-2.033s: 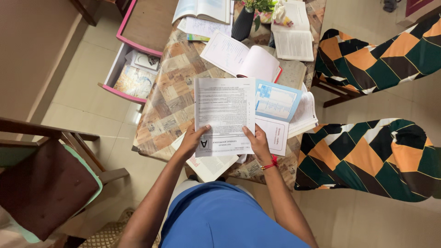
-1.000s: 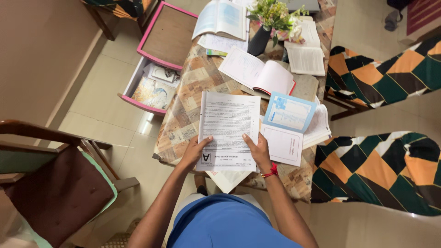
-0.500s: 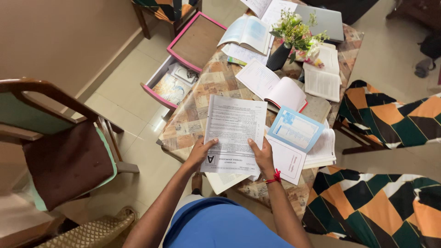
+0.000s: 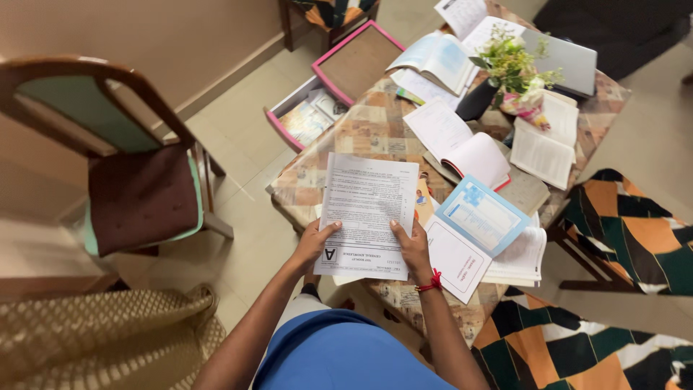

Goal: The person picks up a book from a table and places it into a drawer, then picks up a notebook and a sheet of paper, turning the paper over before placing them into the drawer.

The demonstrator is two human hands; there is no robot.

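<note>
Both my hands hold a white printed booklet (image 4: 368,209) by its near edge, above the near end of a low table (image 4: 361,126) with a patchwork-patterned cloth. My left hand (image 4: 312,244) grips the lower left corner with the thumb on top. My right hand (image 4: 413,249), with a red thread at the wrist, grips the lower right corner. Just to the right lie a white booklet (image 4: 455,258) and a light-blue booklet (image 4: 482,215) on a stack of papers.
Further along the table lie an open notebook (image 4: 458,141), open books (image 4: 440,58) (image 4: 546,143), a dark vase of flowers (image 4: 498,76) and a grey laptop (image 4: 567,61). A pink drawer unit (image 4: 328,90) stands left of the table. Wooden chair (image 4: 130,173) at left, patterned cushioned seats (image 4: 635,231) at right.
The view has swung right and tilted up, showing more of the far table and the chair at left. My hands keep the same grip on the booklet.
</note>
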